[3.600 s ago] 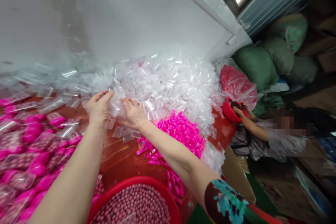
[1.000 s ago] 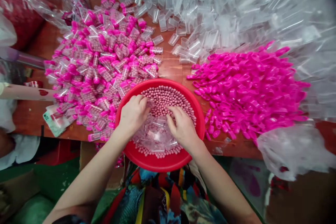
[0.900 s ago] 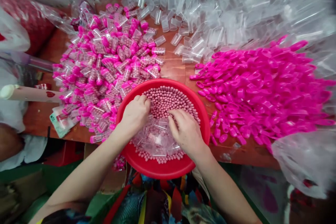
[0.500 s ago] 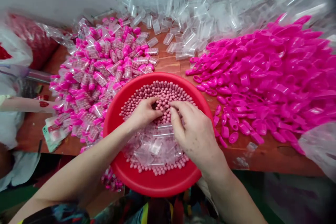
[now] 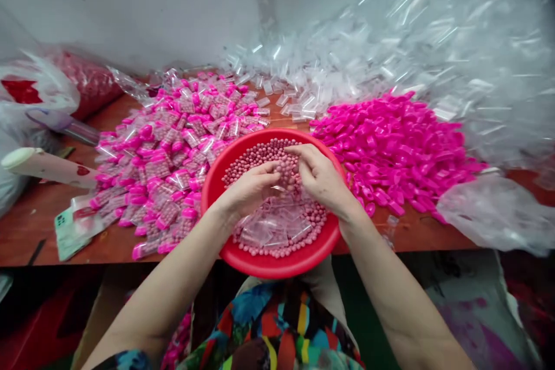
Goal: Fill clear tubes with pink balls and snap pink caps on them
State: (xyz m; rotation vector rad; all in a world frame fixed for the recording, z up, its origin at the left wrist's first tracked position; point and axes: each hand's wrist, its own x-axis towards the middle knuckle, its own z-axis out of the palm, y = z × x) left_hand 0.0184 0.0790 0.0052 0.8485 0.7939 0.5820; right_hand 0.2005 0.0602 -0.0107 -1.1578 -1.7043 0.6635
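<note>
A red basin (image 5: 264, 265) at the table's near edge holds small pink beads (image 5: 260, 155) and several empty clear plastic vials (image 5: 271, 230). My left hand (image 5: 248, 191) and my right hand (image 5: 319, 176) meet over the basin, fingers curled together on a small clear vial filled with pink beads (image 5: 286, 172). Both hands hover just above the beads.
A heap of filled, pink-capped vials (image 5: 173, 144) lies left of the basin. Loose pink caps (image 5: 390, 133) are piled to the right, and a mound of empty clear vials (image 5: 390, 52) sits behind against the wall. Plastic bags (image 5: 494, 219) lie on the right and far left.
My hands have lifted from the loose vials in the basin and come together on one vial holding beads. The view has tilted up, showing more wall.
</note>
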